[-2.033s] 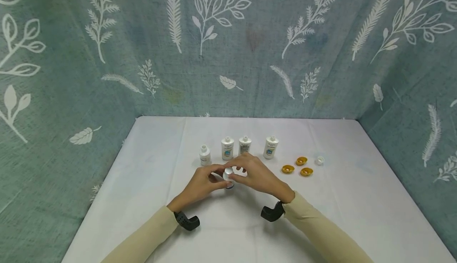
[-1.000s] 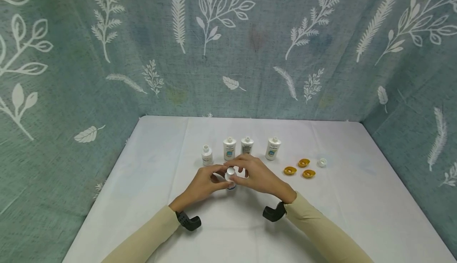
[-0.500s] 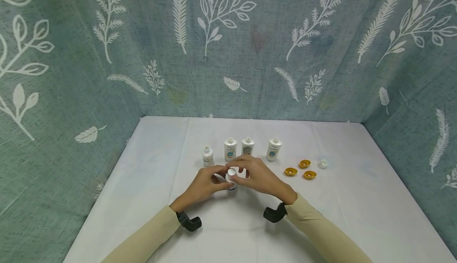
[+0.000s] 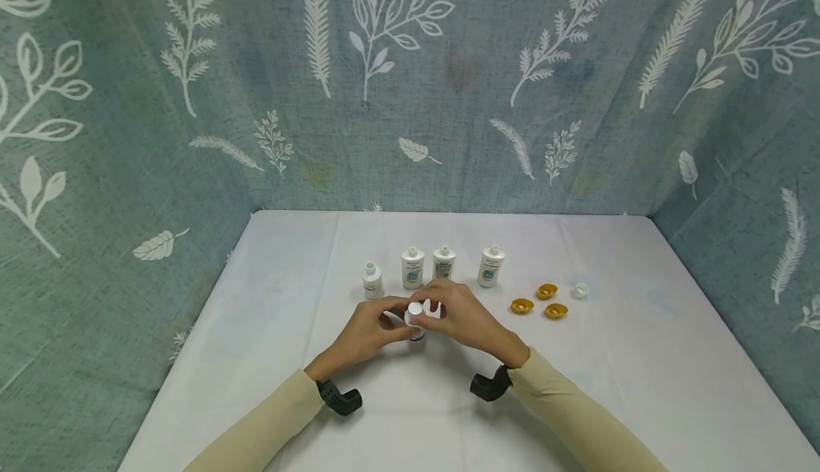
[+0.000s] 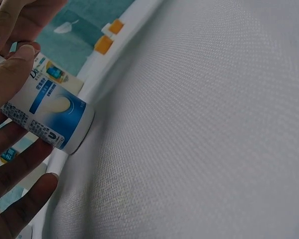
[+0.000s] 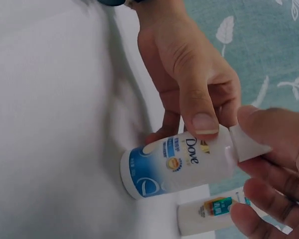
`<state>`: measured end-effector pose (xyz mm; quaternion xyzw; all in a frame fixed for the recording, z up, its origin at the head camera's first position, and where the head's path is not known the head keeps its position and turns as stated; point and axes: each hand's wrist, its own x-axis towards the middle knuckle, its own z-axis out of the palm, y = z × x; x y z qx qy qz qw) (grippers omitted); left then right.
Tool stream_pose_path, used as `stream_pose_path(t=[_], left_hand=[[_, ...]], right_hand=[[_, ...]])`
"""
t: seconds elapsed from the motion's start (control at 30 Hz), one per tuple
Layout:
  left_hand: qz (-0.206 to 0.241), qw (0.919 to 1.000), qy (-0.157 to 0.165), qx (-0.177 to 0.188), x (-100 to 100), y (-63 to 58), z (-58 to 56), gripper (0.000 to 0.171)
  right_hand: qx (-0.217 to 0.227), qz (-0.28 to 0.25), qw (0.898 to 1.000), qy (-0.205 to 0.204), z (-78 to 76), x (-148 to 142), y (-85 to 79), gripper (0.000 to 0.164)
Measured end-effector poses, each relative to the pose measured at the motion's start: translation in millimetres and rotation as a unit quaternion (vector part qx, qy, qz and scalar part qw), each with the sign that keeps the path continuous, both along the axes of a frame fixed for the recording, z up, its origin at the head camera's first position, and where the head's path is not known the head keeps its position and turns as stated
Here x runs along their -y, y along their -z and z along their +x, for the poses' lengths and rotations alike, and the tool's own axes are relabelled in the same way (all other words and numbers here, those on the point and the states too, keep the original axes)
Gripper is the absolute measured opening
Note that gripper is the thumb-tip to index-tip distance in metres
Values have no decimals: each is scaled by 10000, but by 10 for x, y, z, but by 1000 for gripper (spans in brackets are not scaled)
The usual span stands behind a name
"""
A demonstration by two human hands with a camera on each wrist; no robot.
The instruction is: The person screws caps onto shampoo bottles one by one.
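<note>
A small white Dove bottle with a blue lower label stands between both hands, near the middle of the table. My left hand grips its body, thumb on the near side, as the right wrist view also shows. With thumb and fingers, my right hand pinches the white cap at the bottle's neck. In the left wrist view the bottle's blue label faces the camera, while the cap is mostly hidden behind the fingers.
Behind the hands stand a small uncapped bottle and three larger white bottles, one of them farther right. Several small orange-yellow pieces and a white cap lie at the right. Patterned cloth hangs around the white-covered table.
The head view has shifted slightly. Both hands keep to the same place on the bottle and its cap, with only tiny finger movement.
</note>
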<state>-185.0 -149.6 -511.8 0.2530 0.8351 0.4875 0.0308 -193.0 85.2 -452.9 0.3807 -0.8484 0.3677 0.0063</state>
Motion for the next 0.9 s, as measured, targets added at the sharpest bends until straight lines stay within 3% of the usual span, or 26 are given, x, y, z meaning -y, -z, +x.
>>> stream_pose_path(t=[0.27,0.6,0.9], left_hand=[[91,9999,2,-66,-3,-12,1,45],[18,10000,-14,1,-8,-23,20,48],[36,10000,-63,53,0,-30,36,49]], right_hand=[[-179,-30,9987,-477,-14,-42,-38,30],[-263,-1,9996,-65,5,-3,-33,25],[-192,27,9990,-408,-3,-45,-73,29]])
